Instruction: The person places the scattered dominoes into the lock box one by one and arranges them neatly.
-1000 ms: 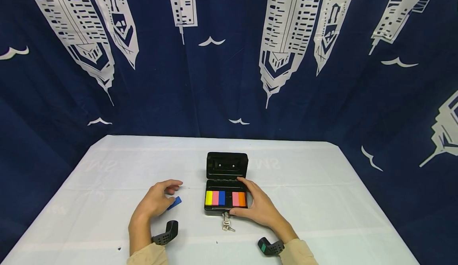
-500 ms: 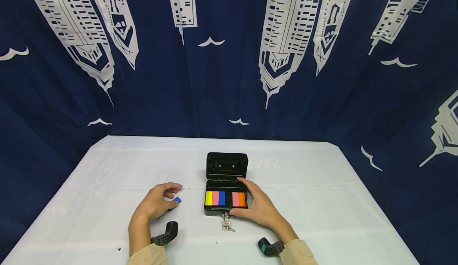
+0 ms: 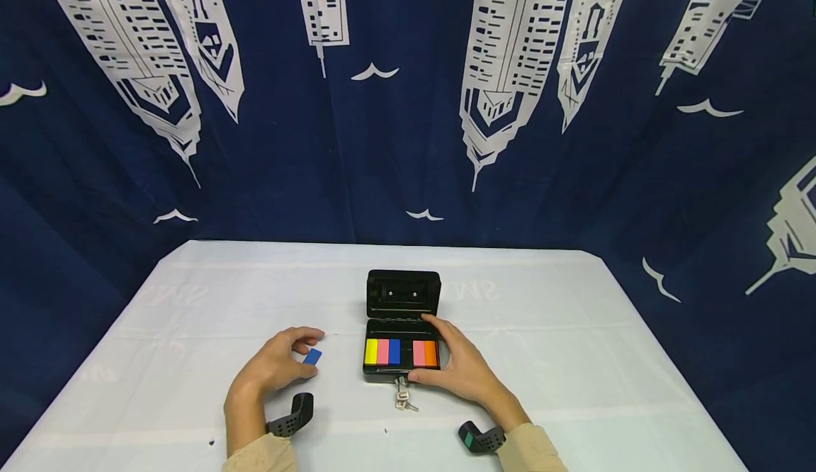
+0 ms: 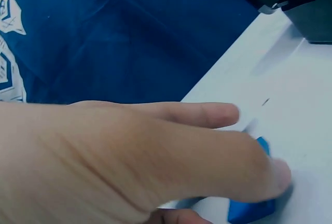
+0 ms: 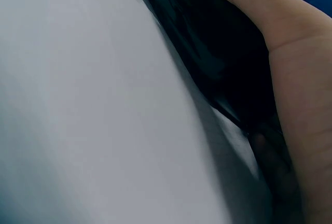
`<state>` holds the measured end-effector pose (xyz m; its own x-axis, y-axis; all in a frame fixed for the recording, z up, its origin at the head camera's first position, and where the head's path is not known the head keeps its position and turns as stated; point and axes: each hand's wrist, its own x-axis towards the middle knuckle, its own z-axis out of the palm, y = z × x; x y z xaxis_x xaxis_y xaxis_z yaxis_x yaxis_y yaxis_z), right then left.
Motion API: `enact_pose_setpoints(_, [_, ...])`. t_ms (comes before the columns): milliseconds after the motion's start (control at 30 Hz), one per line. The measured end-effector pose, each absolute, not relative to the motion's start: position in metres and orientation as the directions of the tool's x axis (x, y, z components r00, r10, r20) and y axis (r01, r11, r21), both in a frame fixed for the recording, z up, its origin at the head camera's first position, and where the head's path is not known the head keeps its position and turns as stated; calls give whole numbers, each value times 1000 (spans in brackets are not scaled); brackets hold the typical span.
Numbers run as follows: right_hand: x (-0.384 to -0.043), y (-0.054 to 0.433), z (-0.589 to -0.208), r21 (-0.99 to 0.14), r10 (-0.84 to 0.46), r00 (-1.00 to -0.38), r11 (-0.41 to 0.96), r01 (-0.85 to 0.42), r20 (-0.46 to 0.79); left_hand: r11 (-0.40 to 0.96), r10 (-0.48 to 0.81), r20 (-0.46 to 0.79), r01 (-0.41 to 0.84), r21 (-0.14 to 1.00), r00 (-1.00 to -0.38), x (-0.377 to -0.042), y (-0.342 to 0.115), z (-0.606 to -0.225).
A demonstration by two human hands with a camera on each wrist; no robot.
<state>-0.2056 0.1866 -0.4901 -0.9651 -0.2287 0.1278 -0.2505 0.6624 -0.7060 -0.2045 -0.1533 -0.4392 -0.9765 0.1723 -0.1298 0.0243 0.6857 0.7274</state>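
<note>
My left hand (image 3: pixel 275 363) is left of a small black cash box (image 3: pixel 377 378), pinching a blue block (image 3: pixel 312 356) between thumb and fingers just over the white table. In the left wrist view the thumb covers part of that blue block (image 4: pixel 252 211). The box stands with its lid (image 3: pixel 404 293) raised. Inside lie a yellow block (image 3: pixel 372 352), pink blocks (image 3: pixel 382 352), another blue block (image 3: pixel 394 352) and an orange block (image 3: pixel 431 354), with a dark gap among them. My right hand (image 3: pixel 462 364) grips the box's right side, thumb at the front, a finger near the hinge.
Keys (image 3: pixel 404 402) hang from the lock at the box's front and lie on the white table (image 3: pixel 548 344). A dark speck (image 3: pixel 212 443) lies at the front left. Behind the table hangs a dark blue cloth (image 3: pixel 280 174) with white building prints.
The blue block at the left hand has turned and tipped up between the thumb and fingers. The left hand has barely shifted. The right hand and box stay in place.
</note>
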Motion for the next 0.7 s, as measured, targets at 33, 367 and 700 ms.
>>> enact_pose_setpoints(33, [-205,187,-490,-705,-230,-965,663,-252,128,686,180,-133,28,727,-975,-204,-155,-439])
enact_pose_setpoints(367, [-206,187,-489,-704,-228,-965,665,-251,129,698,179,-198,-18,716,-964,-197,-162,-436])
enact_pose_setpoints(700, [-206,186,-490,-712,-224,-968,661,-238,115,695,168,-176,-10,719,-970,-201,-157,-439])
